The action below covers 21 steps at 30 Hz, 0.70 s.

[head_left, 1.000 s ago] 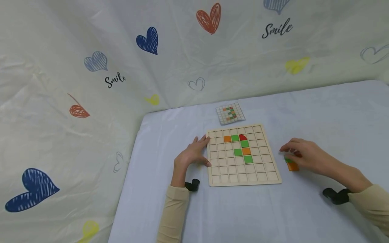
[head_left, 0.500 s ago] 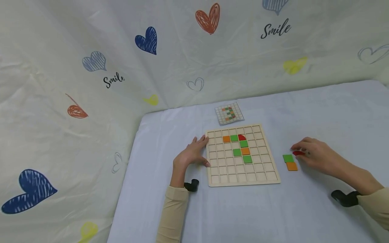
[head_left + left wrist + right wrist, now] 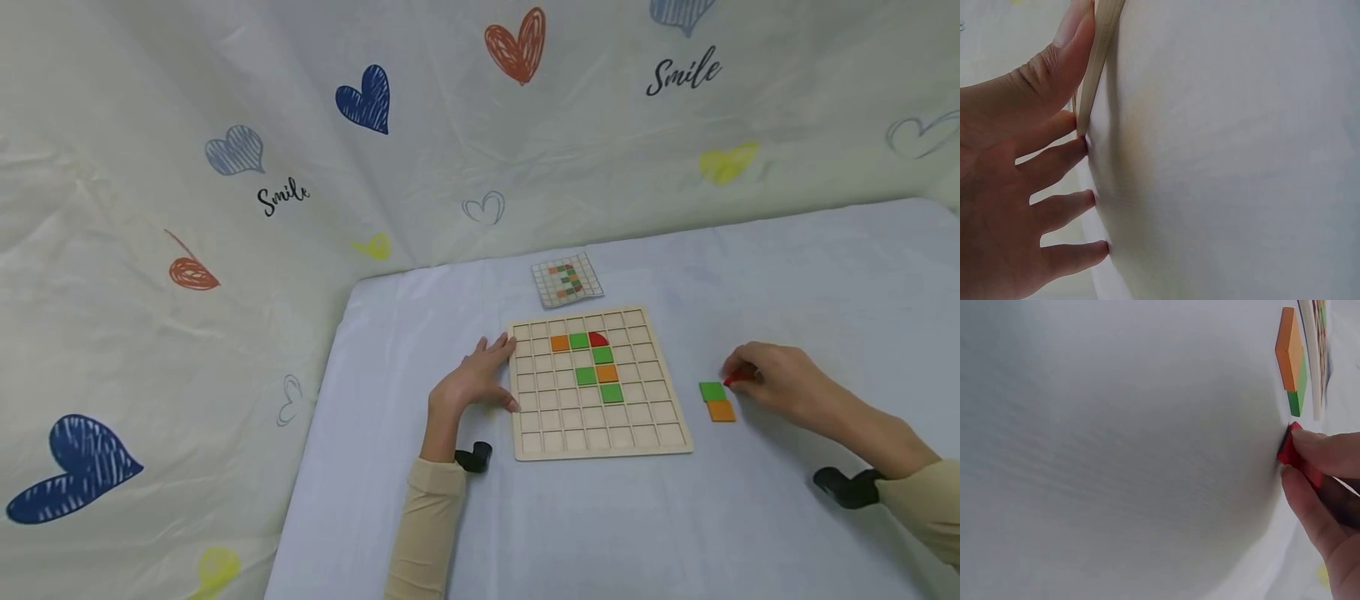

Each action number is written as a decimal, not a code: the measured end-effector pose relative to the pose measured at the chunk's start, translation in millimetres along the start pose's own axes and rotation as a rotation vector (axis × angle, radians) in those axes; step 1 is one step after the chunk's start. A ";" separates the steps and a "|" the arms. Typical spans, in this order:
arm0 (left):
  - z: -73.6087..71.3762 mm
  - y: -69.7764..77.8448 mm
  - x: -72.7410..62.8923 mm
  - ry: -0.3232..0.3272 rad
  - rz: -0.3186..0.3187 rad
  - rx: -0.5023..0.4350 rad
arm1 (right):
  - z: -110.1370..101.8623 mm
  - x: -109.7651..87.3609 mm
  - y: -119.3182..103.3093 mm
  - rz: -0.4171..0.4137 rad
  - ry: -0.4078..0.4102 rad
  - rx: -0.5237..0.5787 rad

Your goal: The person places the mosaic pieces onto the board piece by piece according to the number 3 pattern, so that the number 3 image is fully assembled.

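My right hand (image 3: 780, 382) pinches a red tile (image 3: 1291, 447) between thumb and fingers, at the table surface right of the board. Just left of it lie a green tile (image 3: 712, 392) and an orange tile (image 3: 722, 411), edge to edge. With fingers spread, my left hand (image 3: 471, 382) touches the left edge of the wooden grid board (image 3: 555, 446); in the left wrist view the thumb (image 3: 1072, 37) lies along that edge. Several green and orange tiles and one red rounded tile (image 3: 597, 339) sit in the board's squares.
Behind the board lies a small pattern card (image 3: 567, 281) printed with a grid and coloured squares. A white cloth (image 3: 585, 533) covers the table. A printed curtain (image 3: 420, 167) hangs along the back and left sides. Black wrist-worn pieces (image 3: 847, 487) stick out near both sleeves.
My right hand has moved off the green and orange tiles to the right, uncovering them, and now pinches the red tile there. My left hand stays at the board's edge.
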<state>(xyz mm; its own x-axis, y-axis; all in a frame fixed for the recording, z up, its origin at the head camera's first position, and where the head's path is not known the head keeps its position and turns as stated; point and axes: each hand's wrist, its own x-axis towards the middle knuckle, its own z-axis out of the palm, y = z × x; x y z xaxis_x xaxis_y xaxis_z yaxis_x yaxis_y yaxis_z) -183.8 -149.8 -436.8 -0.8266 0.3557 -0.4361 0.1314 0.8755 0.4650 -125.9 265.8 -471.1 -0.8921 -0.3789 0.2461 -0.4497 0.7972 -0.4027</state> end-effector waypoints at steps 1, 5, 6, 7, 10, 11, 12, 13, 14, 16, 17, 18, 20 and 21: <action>-0.1 0.1 0.0 0.000 -0.001 -0.003 | 0.2 0.5 -0.6 -0.009 0.010 -0.009; -0.4 0.2 -0.3 0.000 -0.006 -0.009 | -0.8 2.7 -3.2 -0.019 0.015 -0.014; -0.5 0.1 -0.2 0.000 -0.007 -0.009 | -1.3 3.3 -4.3 -0.013 0.009 -0.012; -0.5 0.0 -0.2 0.000 -0.008 -0.008 | -1.8 3.9 -5.6 -0.007 0.003 -0.009; -0.7 0.0 0.0 -0.001 -0.009 -0.006 | -3.1 5.1 -9.6 0.007 -0.006 0.000; -0.8 -0.1 0.2 -0.002 -0.010 -0.002 | -3.2 5.5 -11.2 0.006 -0.001 -0.001; -0.7 0.0 0.2 -0.001 -0.010 -0.001 | -3.1 5.9 -12.8 0.003 0.009 -0.002; -0.8 0.2 0.1 -0.001 -0.011 0.002 | -3.0 6.3 -13.9 -0.003 0.016 0.001; -0.7 0.2 0.3 0.000 -0.011 0.004 | -2.8 6.8 -14.9 -0.011 0.024 0.005; -0.3 0.1 0.5 -0.002 -0.010 0.012 | -2.3 7.7 -17.0 -0.019 0.030 0.021; -0.2 0.1 0.6 -0.003 -0.009 0.014 | -2.2 8.0 -17.8 -0.024 0.032 0.032; -0.1 0.1 0.7 -0.003 -0.008 0.013 | -2.0 8.5 -18.5 -0.028 0.032 0.044; -0.2 -0.2 1.2 -0.003 -0.006 0.016 | -1.1 10.3 -19.5 -0.047 0.037 0.067; -0.2 -0.2 1.3 -0.002 -0.005 0.017 | -0.6 11.3 -19.9 -0.058 0.042 0.080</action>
<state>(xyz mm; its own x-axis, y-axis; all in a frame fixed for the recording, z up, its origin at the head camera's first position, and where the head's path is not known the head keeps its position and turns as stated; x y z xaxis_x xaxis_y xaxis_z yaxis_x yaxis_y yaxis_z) -185.0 -149.5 -437.2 -0.8263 0.3516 -0.4399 0.1362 0.8827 0.4498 -127.0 245.9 -459.8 -0.8628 -0.4018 0.3068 -0.5037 0.7342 -0.4553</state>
